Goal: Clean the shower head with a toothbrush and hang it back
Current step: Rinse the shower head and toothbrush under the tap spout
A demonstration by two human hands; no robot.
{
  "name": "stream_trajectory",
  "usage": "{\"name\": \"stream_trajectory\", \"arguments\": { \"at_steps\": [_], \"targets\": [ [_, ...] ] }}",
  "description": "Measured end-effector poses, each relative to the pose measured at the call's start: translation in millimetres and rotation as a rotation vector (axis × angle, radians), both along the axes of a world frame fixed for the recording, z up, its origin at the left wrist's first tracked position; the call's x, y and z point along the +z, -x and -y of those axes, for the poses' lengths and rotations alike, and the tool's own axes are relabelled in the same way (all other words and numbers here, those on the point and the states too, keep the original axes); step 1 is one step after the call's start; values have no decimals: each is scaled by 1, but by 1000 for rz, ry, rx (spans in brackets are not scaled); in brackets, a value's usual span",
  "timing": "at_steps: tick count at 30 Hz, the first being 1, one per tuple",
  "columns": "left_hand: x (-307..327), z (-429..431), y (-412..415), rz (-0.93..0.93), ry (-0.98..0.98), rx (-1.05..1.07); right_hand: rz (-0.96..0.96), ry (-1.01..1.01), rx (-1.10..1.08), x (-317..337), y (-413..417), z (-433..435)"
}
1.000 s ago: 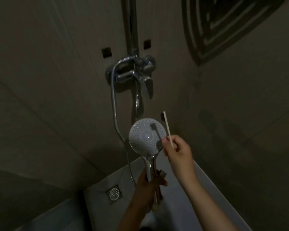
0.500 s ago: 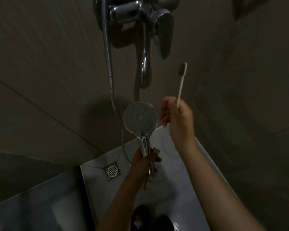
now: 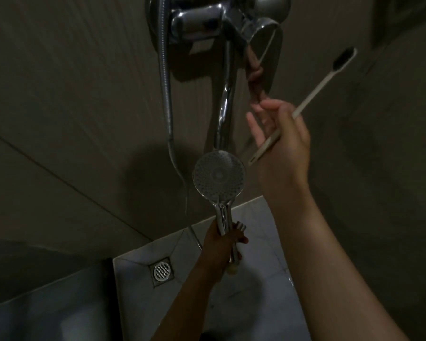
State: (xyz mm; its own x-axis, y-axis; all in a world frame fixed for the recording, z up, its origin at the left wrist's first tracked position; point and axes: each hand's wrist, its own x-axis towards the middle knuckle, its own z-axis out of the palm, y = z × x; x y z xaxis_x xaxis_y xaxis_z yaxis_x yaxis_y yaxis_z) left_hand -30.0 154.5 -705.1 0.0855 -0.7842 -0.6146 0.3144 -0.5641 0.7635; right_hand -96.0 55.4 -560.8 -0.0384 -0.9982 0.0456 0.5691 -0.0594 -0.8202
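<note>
my left hand point(image 3: 221, 244) grips the shower head point(image 3: 219, 177) by its chrome handle, low over the shower floor near the floor drain point(image 3: 162, 271), spray face turned up to me. my right hand point(image 3: 283, 141) holds the toothbrush point(image 3: 312, 94) pinned under the thumb, fingers reaching toward the mixer tap point(image 3: 263, 35). the bristles point up and away, well apart from the spray face. whether the face is scrubbed clean i cannot tell in this dim light. hanging it back is plainly left to do, and no holder shows.
</note>
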Motion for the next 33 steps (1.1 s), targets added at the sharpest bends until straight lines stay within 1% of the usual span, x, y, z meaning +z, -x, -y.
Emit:
{"name": "stream_trajectory", "arguments": {
  "at_steps": [3,10,13,17,23,33],
  "targets": [
    [1,3,4,0,1,14,18,-36,-7,0,0,-1],
    [5,12,10,-15,-13,55,14,-42,-14,1,-1,-1],
    [7,14,11,-32,-12,73,54,-47,-10,1,-1,0],
    [10,16,9,-28,6,71,126,-65,28,5,2,2],
    [11,21,6,8,1,78,160,-104,28,9,6,0],
    [12,21,4,15,-2,60,184,-138,31,12,8,-2]
  ]
}}
